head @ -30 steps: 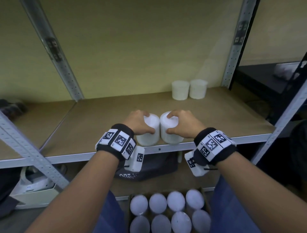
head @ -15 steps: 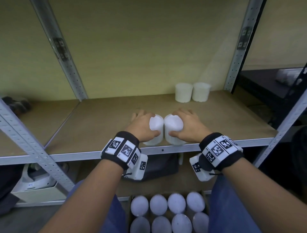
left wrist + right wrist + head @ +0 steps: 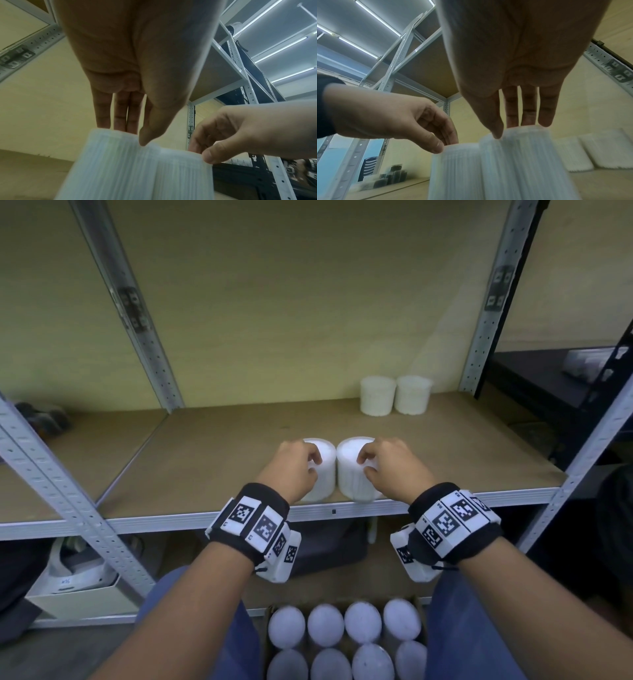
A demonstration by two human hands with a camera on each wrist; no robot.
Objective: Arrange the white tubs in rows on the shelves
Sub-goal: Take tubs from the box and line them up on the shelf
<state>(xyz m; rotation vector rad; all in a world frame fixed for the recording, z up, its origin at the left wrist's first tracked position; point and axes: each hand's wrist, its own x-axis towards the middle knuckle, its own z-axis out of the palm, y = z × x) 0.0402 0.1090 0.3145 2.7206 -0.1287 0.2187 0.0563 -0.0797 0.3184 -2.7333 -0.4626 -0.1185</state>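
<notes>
Two white ribbed tubs stand side by side, touching, at the front edge of the shelf: the left tub and the right tub. My left hand hovers over the left tub, with only its fingertips and thumb tip on the top rim. My right hand touches the right tub's rim the same way. Neither hand wraps a tub's side. Both tubs are motion-blurred in the wrist views. Two more white tubs stand together at the back right of the shelf.
A cardboard box with several white tubs in rows sits on the floor between my knees. Grey perforated uprights frame the shelf bay. Dark items lie on the neighbouring shelf to the left, and a black rack stands to the right.
Both hands have come off the tubs' sides and drawn back and up to the top rims. The two tubs stay together at the shelf's front edge.
</notes>
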